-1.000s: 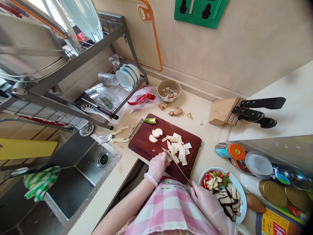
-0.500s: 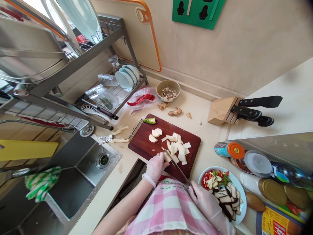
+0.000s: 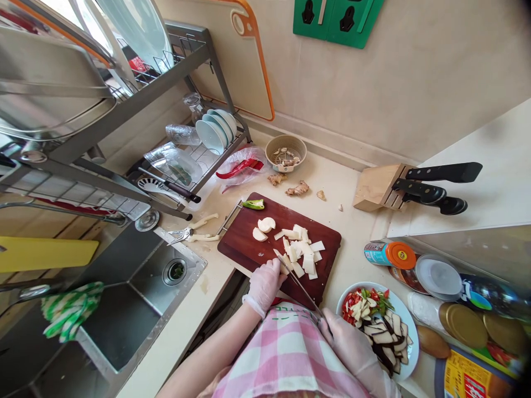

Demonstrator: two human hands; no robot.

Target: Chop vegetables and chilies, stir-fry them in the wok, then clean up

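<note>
A dark red-brown cutting board [image 3: 240, 243] lies on the counter in front of me. My right hand [image 3: 342, 334], in a clear glove, grips the handle of a kitchen knife [image 3: 301, 287] whose blade slants over the board's near edge. My left hand [image 3: 265, 281], also gloved, has its fingers curled against a white vegetable piece [image 3: 284, 269], mostly hidden by the fingers, right beside the blade. Flat white slices [image 3: 307, 262] are scattered past the knife. Rounded white chunks [image 3: 266, 224] and a cut green pepper [image 3: 253, 204] rest farther left on the board.
To the right stands a plate [image 3: 410, 362] of chopped vegetables, with jars [image 3: 437, 275] and a knife block [image 3: 375, 188] beyond. A strainer bowl [image 3: 286, 145] and ginger [image 3: 297, 188] sit behind the board. Scissors [image 3: 194, 229], a sink [image 3: 145, 298] and a dish rack [image 3: 224, 83] are left.
Almost nothing differs. The knife and both hands have shifted very slightly, with the blade still beside my left fingers.
</note>
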